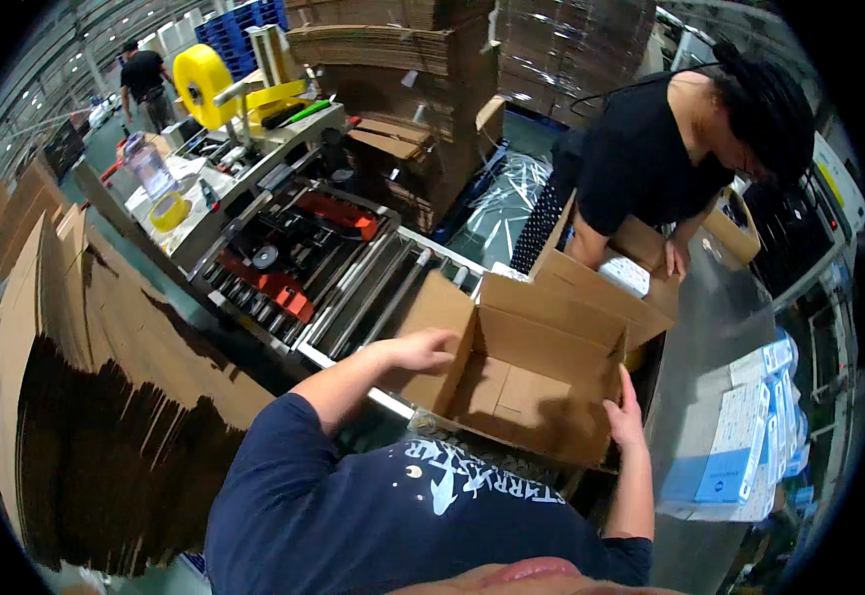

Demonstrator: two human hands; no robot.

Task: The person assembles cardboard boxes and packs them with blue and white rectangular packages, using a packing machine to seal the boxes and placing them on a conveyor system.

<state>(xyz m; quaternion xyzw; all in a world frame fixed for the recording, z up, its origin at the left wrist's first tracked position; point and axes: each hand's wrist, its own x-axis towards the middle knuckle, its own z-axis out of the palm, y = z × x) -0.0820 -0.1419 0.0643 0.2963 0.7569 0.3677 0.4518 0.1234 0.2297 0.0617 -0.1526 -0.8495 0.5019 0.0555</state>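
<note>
In front of me stands an open cardboard box, its flaps raised and its brown floor showing inside. At its left side, my left hand lies on the flap with bent fingers closed against the board. My right hand grips the right wall, thumb at the upper edge and fingers along the outside. Just beyond, a co-worker leans over another open cardboard box holding a white packet; both of that person's hands are at that box.
Left of my box is a roller conveyor with a red-and-black taping machine. A large yellow tape roll stands above it. Flat cardboard stacks rise at left. Blue-and-white packets lie on the metal table at right.
</note>
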